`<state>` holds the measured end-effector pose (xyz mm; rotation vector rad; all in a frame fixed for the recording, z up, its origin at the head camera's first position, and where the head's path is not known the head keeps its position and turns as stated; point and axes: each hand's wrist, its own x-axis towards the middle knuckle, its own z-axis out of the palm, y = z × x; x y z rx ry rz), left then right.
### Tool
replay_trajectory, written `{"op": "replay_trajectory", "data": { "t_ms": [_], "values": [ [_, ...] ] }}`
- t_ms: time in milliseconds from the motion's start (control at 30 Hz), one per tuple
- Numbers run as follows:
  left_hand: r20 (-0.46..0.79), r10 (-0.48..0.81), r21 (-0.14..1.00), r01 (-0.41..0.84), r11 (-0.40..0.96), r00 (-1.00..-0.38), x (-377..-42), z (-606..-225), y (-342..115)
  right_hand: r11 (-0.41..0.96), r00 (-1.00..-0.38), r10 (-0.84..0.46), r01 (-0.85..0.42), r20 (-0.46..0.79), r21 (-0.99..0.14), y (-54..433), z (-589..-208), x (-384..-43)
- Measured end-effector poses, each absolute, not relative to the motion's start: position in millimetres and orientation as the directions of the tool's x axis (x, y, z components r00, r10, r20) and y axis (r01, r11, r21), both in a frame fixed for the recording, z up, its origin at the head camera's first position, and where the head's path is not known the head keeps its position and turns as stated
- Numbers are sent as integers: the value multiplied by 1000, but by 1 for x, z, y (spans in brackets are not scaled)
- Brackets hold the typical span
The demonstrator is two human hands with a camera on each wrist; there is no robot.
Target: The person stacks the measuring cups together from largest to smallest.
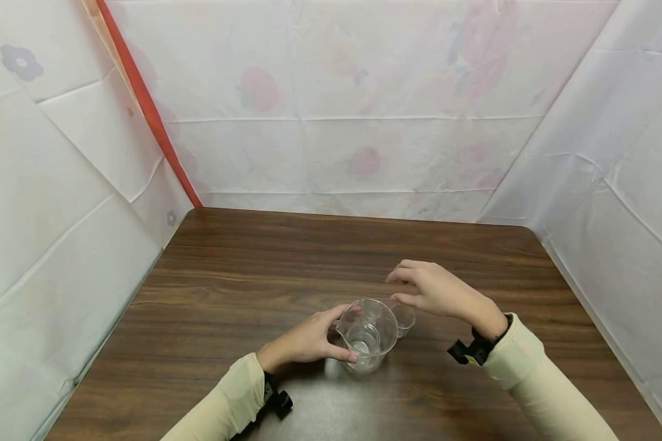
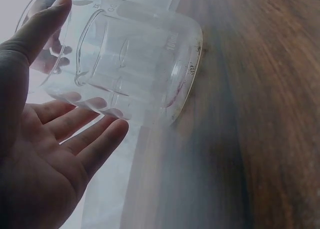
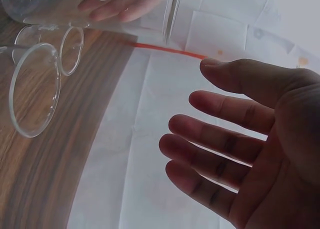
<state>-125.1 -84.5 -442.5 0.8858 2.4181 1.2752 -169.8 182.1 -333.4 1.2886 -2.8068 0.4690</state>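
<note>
A large clear glass beaker [image 1: 383, 340] with a pouring lip stands on the wooden table. My left hand [image 1: 311, 337] holds it from the left, thumb on the near side and fingers round the far side. Through its wall in the left wrist view shows a smaller glass beaker [image 2: 102, 54]. Just right of the large beaker is a small glass beaker [image 1: 404, 321]; the right wrist view shows a second small beaker [image 3: 72, 51] close behind it. Above and right of them my right hand [image 1: 433, 288] hovers with loosely bent fingers, nothing in its grasp.
The brown wood-grain table [image 1: 243, 269] runs back to a pale patterned cloth [image 1: 320, 141], which also hangs at both sides. A red strip [image 1: 149, 110] runs down the back left corner. Each wrist wears a black camera.
</note>
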Motion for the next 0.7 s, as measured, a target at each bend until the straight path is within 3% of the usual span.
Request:
{"op": "replay_trajectory", "data": {
  "t_ms": [267,700],
  "values": [
    [43,629,822,385,420,-777,-126,-443,-85,645,-700,-702,-704,133,-297,191,-335,-173],
    [40,610,807,386,448,-791,-124,-444,-86,689,-727,-687,-660,23,-298,195,-340,-174]
  ]
}}
